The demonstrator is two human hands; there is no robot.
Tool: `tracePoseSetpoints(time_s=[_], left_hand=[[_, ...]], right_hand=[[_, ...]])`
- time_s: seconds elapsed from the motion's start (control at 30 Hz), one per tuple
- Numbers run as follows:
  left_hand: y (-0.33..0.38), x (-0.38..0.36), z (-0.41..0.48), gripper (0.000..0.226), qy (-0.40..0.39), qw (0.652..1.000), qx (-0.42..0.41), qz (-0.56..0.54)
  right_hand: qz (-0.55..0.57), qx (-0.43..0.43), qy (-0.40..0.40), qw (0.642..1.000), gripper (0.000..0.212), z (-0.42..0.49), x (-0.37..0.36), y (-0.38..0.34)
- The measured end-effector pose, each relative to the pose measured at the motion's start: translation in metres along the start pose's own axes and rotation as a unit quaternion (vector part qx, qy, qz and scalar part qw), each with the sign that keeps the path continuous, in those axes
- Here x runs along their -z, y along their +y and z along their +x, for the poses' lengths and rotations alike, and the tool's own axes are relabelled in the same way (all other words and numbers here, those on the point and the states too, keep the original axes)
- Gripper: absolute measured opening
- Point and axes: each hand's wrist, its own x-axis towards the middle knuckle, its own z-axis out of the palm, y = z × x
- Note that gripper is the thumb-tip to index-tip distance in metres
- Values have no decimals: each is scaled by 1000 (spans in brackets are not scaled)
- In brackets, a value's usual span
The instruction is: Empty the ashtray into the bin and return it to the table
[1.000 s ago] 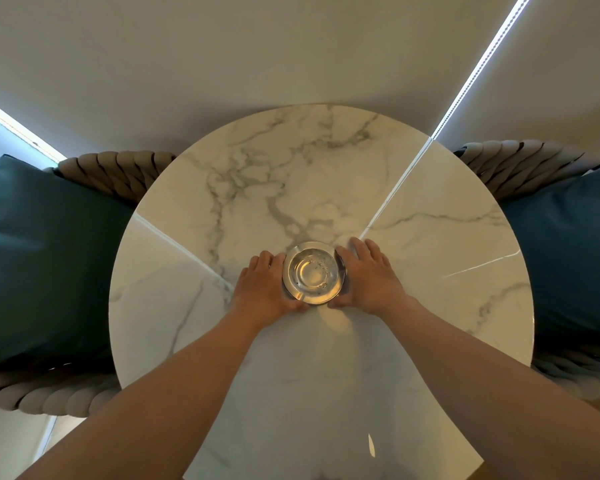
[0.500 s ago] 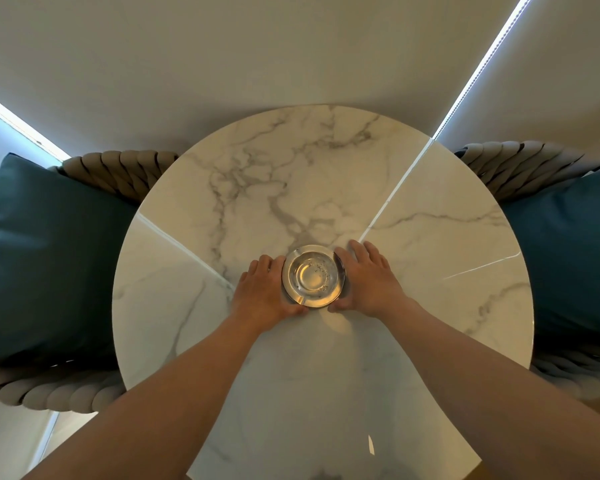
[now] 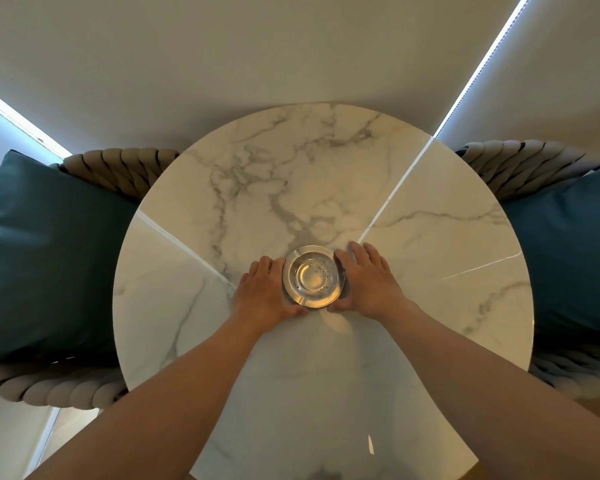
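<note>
No writing or brand mark can be read anywhere. The round metal ashtray [image 3: 313, 277] sits near the middle of the round marble table [image 3: 430, 237], a few small specks in its bowl. The left hand [image 3: 267, 294] and right hand [image 3: 368, 280] cup its two sides, fingers curved against the rim. Woven chairs with teal cushions [image 3: 49, 258] flank the table, left and right.
</note>
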Motion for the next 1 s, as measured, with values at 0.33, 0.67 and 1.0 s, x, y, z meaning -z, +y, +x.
tracePoseSetpoints(time_s=[0.33,0.67,1.0], left_hand=[[4,-1,-1,95,-2,1000,-8,-5],[2,-1,4,93,8,1000,-12,-6],[-2,-6,-6,96,-19,1000,11,7]], right_hand=[[0,0,4,1000,113,-5,2,2],[-2,1,16,1000,113,-4,4,2],[4,0,13,1000,108,-8,-8,7]])
